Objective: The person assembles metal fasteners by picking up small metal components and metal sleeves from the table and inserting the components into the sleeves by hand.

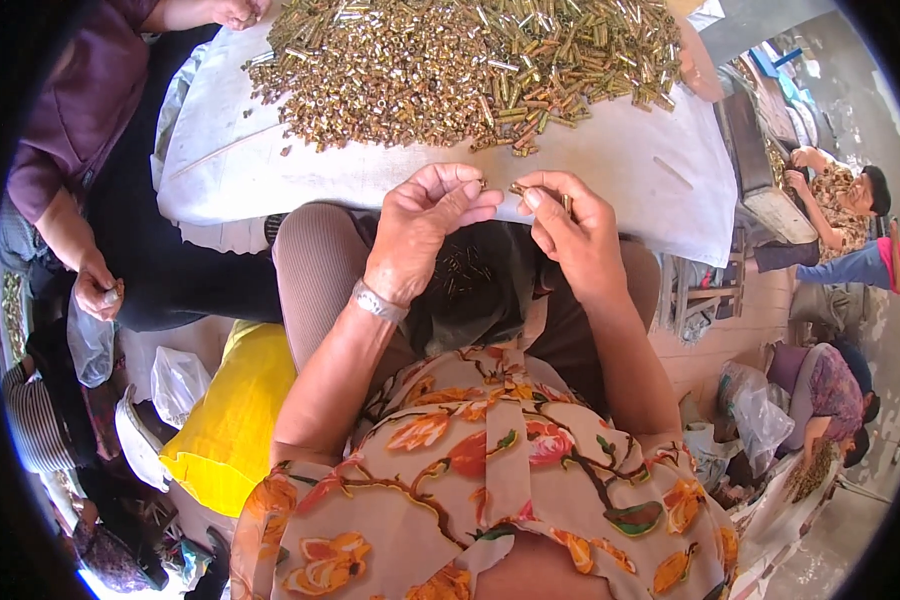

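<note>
My left hand (428, 218) is closed in a pinch, with a small brass-coloured nut-like piece (483, 184) at its thumb and fingertip. Just across a narrow gap, my right hand (573, 222) grips a brass-coloured metal sleeve (517, 188) between thumb and forefinger. The end of another brass-coloured piece (567, 203) shows among the right hand's fingers. Both hands hover over the near edge of a table with a white cloth (260, 185). Beyond them lies a heap of small nut-like pieces (370, 95), merging on the right into longer sleeves (610, 50).
A dark bag (470, 315) with several thin metal pieces lies in my lap. On the left sits a person in a purple top (80, 110), near a yellow sack (232, 420). Other people work at the right, one by a wooden table (785, 213), another near clear plastic bags (758, 415).
</note>
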Available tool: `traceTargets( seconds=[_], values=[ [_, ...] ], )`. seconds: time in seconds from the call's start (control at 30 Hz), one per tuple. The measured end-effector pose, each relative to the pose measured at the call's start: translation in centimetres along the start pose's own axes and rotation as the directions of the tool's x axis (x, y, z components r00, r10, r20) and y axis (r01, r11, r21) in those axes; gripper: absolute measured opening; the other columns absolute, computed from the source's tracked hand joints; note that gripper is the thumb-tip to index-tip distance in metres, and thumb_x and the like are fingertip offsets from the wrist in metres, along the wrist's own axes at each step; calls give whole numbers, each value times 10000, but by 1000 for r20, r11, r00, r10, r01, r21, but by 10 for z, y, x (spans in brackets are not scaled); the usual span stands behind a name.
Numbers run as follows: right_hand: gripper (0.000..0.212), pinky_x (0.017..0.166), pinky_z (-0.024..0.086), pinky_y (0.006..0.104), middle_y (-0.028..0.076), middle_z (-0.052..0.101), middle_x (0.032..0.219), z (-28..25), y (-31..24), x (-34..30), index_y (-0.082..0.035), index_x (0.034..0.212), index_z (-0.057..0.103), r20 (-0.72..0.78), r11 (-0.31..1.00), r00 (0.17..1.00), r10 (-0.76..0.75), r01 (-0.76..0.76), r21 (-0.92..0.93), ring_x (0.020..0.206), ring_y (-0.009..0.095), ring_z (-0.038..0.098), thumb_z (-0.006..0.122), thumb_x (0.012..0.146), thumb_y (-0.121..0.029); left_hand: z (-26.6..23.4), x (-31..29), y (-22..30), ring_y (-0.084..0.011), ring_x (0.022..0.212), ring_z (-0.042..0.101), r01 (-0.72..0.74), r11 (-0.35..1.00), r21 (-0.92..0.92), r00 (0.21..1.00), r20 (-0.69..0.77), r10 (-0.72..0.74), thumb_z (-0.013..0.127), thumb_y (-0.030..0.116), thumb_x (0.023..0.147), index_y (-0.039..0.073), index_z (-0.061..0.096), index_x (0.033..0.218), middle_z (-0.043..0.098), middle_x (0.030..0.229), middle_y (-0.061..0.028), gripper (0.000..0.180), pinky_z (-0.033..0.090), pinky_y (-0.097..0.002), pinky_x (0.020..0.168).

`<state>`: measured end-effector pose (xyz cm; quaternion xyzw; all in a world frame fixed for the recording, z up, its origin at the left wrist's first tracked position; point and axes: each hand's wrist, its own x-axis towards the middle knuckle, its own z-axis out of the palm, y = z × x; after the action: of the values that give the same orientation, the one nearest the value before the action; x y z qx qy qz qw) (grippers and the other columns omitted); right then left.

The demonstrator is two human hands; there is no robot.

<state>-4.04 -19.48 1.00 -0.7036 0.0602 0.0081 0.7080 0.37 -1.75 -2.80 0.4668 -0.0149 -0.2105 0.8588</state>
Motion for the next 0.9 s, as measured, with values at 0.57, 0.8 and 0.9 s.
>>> traceTargets(
  seconds=[0.57,0.8,0.9],
  values=[
    [146,618,464,234,75,632,841,21,2,-23,-15,1025,617,-23,852,922,-386,346,-394,673,116,578,608,881,-2,16,-31,0,-157,889,661,-158,985,67,987,-12,159,606,39,905,3,586,1038,661,969,-73,140,539,-284,845],
    [154,660,489,262,108,640,862,20,-1,-23,-18,1009,618,14,815,910,-414,378,-439,726,174,629,619,860,22,14,-31,-3,-158,893,662,-98,990,-100,995,-33,96,593,35,913,10,584,1052,656,978,-69,142,539,-281,842],
    [160,662,497,273,111,640,862,20,1,-22,-19,1004,616,5,801,905,-425,379,-462,739,183,640,624,852,31,15,-31,-2,-155,891,661,-114,991,-63,993,-26,113,594,29,911,10,582,1057,654,983,-68,147,538,-281,842]
  ],
)
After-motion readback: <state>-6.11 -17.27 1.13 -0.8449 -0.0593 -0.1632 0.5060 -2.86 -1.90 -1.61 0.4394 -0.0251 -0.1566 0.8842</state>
